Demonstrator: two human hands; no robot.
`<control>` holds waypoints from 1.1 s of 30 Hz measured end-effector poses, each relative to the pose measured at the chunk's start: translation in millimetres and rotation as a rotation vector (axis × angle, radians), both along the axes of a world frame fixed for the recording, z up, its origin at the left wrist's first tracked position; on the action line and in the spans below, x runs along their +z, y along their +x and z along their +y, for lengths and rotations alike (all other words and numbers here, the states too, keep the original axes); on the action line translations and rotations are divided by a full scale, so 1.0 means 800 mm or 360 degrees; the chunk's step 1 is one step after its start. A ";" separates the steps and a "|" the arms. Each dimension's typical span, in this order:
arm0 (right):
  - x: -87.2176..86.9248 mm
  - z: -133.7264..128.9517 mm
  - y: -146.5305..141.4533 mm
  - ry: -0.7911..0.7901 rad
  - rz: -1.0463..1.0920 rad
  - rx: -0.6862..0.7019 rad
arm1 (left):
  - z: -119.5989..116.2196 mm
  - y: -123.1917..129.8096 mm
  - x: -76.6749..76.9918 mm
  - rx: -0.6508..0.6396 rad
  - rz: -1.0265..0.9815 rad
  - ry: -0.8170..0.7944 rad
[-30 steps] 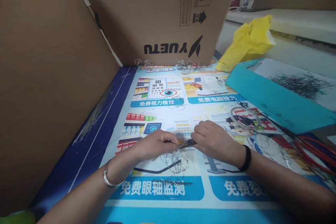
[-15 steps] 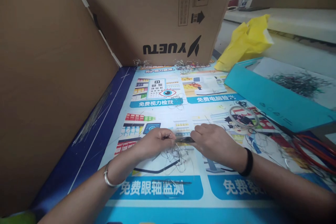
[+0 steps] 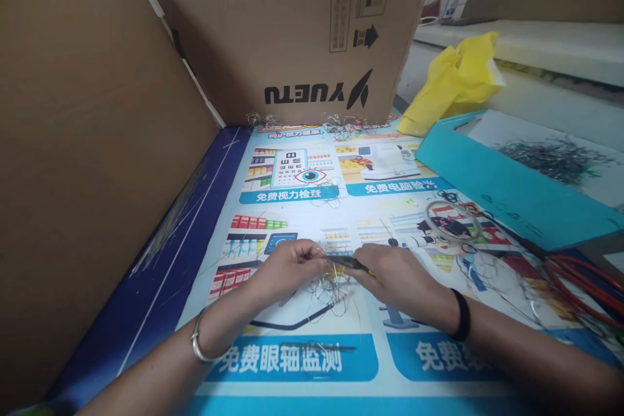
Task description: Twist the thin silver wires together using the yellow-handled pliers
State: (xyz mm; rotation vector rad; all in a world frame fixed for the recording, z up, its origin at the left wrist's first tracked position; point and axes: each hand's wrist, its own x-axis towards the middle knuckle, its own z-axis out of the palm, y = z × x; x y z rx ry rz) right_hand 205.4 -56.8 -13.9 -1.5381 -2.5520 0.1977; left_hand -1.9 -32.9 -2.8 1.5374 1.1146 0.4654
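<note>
My right hand (image 3: 390, 271) is closed around pliers (image 3: 350, 262), whose dark jaws point left toward my other hand. A bit of yellow handle shows by the fingers. My left hand (image 3: 295, 266) pinches thin wire between thumb and forefinger, close to the jaw tips. Below and between the hands lies a loose tangle of thin wire (image 3: 331, 292) on the printed sheet (image 3: 355, 387). Nearer to me, a small bundle of dark straight wire pieces (image 3: 319, 347) rests on the sheet. Whether the jaws grip the wire, I cannot tell.
Cardboard walls (image 3: 292, 26) stand behind and at left. A teal box (image 3: 517, 188) holding many short wires sits at right, before a yellow bag (image 3: 451, 84). A clear ring (image 3: 453, 220), red-handled tool (image 3: 585, 283) and straight wires (image 3: 175, 214) lie around.
My right hand has turned and its fingers have loosened a little, showing more of the pliers. The left hand keeps its pinch in nearly the same spot. The view has shifted slightly.
</note>
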 end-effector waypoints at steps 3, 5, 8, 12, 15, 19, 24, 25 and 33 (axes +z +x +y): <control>0.000 0.000 -0.001 0.0009 0.0024 0.0023 | 0.000 0.000 -0.001 0.0019 -0.0062 -0.0042; 0.000 0.001 -0.002 0.0007 0.0019 -0.0012 | 0.001 0.000 -0.002 0.0035 -0.0091 -0.0040; -0.001 0.001 -0.003 0.0009 0.0044 -0.0017 | 0.002 0.000 -0.001 0.0082 -0.0085 -0.0012; -0.002 0.002 -0.002 0.0016 0.0043 -0.0011 | 0.002 0.002 0.001 0.0156 -0.0092 -0.0117; -0.003 0.002 -0.002 0.0009 0.0043 0.0001 | 0.002 0.002 0.001 0.0186 -0.0130 -0.0201; -0.004 0.001 -0.003 0.0047 0.0029 0.0015 | 0.003 0.000 -0.004 0.0169 -0.0156 -0.0209; -0.003 0.003 -0.001 0.0007 0.0005 0.0059 | 0.004 -0.002 -0.007 0.0092 -0.0149 -0.0197; -0.003 0.004 0.000 0.0000 0.0001 0.0089 | 0.004 -0.003 -0.006 0.0069 -0.0153 -0.0201; -0.010 0.016 0.014 0.0266 -0.0046 0.0332 | 0.006 -0.006 0.005 0.0010 0.0001 -0.0235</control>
